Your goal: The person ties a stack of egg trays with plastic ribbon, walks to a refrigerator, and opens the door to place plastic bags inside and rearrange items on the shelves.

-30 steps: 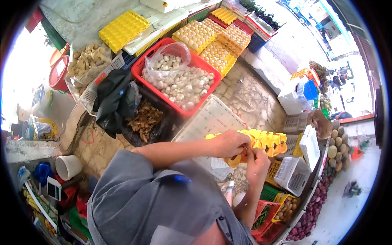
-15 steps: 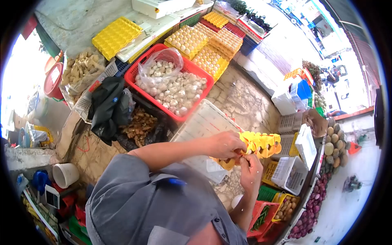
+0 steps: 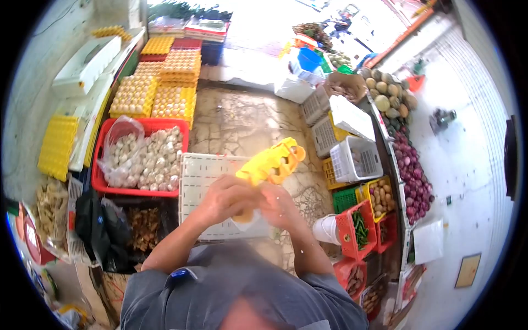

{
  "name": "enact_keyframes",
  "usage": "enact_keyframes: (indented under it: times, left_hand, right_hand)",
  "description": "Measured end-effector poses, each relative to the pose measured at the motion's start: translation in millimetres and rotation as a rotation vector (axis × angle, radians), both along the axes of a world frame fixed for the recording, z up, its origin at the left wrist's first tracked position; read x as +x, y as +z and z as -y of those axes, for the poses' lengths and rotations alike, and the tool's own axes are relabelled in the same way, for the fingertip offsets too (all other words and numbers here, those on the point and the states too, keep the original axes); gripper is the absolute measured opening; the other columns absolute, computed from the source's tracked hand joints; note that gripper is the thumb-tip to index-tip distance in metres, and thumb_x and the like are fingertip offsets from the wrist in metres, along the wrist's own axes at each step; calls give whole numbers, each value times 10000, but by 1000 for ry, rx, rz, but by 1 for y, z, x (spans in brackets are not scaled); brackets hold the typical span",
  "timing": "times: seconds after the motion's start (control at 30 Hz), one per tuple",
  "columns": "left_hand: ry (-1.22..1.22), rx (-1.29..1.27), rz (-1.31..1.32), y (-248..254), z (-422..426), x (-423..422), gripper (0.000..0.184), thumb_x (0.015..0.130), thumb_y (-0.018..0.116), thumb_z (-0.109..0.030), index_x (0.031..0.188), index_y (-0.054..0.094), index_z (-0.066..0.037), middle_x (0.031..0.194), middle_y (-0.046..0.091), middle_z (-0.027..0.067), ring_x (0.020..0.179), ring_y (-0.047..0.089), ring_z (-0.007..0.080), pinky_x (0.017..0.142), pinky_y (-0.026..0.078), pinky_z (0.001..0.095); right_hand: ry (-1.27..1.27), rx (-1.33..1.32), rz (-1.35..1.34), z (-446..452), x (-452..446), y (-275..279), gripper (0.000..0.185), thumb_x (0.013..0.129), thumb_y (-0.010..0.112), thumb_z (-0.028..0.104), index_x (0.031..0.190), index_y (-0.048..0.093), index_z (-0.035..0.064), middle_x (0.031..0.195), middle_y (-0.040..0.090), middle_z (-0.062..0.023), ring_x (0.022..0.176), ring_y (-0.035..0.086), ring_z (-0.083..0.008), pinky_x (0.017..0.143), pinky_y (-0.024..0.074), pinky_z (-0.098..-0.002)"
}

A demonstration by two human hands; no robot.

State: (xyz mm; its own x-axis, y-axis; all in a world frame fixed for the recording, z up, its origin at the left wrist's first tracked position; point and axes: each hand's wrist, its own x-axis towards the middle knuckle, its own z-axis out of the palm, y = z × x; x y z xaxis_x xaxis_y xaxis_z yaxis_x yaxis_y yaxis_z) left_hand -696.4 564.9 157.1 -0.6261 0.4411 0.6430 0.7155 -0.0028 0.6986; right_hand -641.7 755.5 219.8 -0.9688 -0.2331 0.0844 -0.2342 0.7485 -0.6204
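A bundle of yellow egg trays [image 3: 272, 162] is held upright between my two hands, above a white slatted crate [image 3: 201, 170]. My left hand [image 3: 228, 198] has its fingers wrapped round the near left end of the bundle. Close against it, my right hand [image 3: 276, 204] grips the bundle's near right side. The fingertips of both hands meet at the near end and are partly hidden and slightly blurred. Something pale shows under the hands.
To the left stand a red basket of garlic [image 3: 94, 177], stacked egg trays [image 3: 132, 96], a black bag [image 3: 96, 231] and ginger [image 3: 146, 228]. On the right are a white basket [image 3: 344, 165], a red crate of green peppers [image 3: 345, 234], onions [image 3: 412, 176], melons [image 3: 385, 91] and a white bucket [image 3: 325, 229].
The view has turned to the right, so the garlic basket and egg stacks sit further left. Both hands still hold the yellow bundle, which now points away from the body.
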Motion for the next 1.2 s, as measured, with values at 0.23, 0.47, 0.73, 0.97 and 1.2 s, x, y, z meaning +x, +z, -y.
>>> enact_keyframes:
  times: [0.23, 0.47, 0.73, 0.97, 1.2]
  left_hand:
    - [-24, -112, -2, -1, 1, 1, 290, 646, 819, -77, 884, 654, -90, 943, 672, 67, 892, 619, 303, 814, 487, 405]
    - [-3, -170, -28, 5, -1, 4, 306, 626, 827, -75, 867, 638, -76, 871, 656, 76, 852, 608, 314, 798, 484, 402]
    - [46, -147, 259, 8, -1, 15, 288, 684, 806, -4, 898, 618, -41, 885, 621, 99, 835, 618, 267, 766, 502, 385]
    - [-91, -106, 485, -12, 3, 11, 362, 699, 832, -43, 959, 580, -38, 925, 595, 79, 912, 589, 204, 799, 494, 353]
    - [70, -178, 191, 12, -4, 15, 427, 674, 864, -93, 968, 557, -57, 913, 592, 80, 901, 568, 289, 783, 472, 379]
  right_hand:
    - [-91, -19, 68, 3, 3, -1, 147, 886, 585, 160, 873, 600, 15, 832, 624, -214, 802, 595, -427, 679, 461, -469]
    - [-85, 2, 36, 3, 3, -4, 142, 903, 562, 154, 870, 591, 19, 833, 622, -219, 820, 589, -441, 686, 453, -494]
    - [-19, 48, -65, 3, 3, -7, 128, 920, 579, 143, 865, 562, 30, 795, 607, -185, 764, 601, -394, 647, 456, -466]
    - [61, 99, -17, -3, -1, -6, 144, 919, 577, 153, 868, 527, 28, 835, 604, -177, 813, 597, -384, 670, 453, -462]
    - [81, 72, -19, -4, -3, -12, 134, 904, 582, 160, 875, 562, 30, 837, 602, -171, 808, 596, -387, 680, 454, -465]
